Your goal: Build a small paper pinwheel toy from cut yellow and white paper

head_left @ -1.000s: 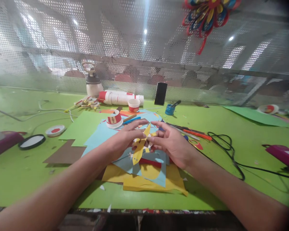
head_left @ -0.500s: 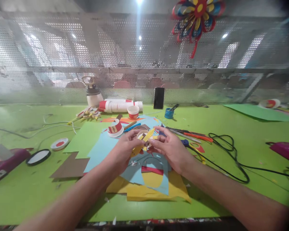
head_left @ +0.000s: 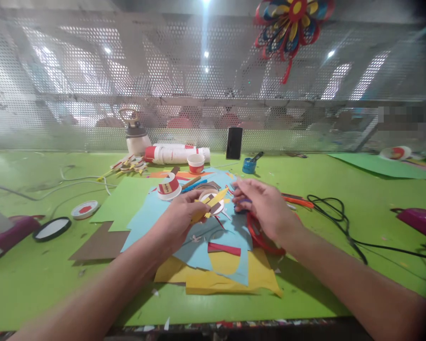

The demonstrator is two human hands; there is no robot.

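My left hand pinches a small round white paper craft piece, which has yellow and brown paper strips across its face. A pointed yellow strip sticks up toward the right. Apart from it, my right hand is curled and slightly blurred over a dark blue object. Red loops, like scissor handles, show under its palm; what its fingers grip is hidden. Below both hands lie light blue paper and yellow paper with a red strip.
Red-and-white paper cups stand behind, with a roll of stacked cups and a spray bottle. A phone stands upright near a blue pot. Black cable winds to the right; a power strip lies left.
My right hand has let go of the paper piece and moved right, uncovering red loops below it. My left hand keeps the piece, shifted slightly left.
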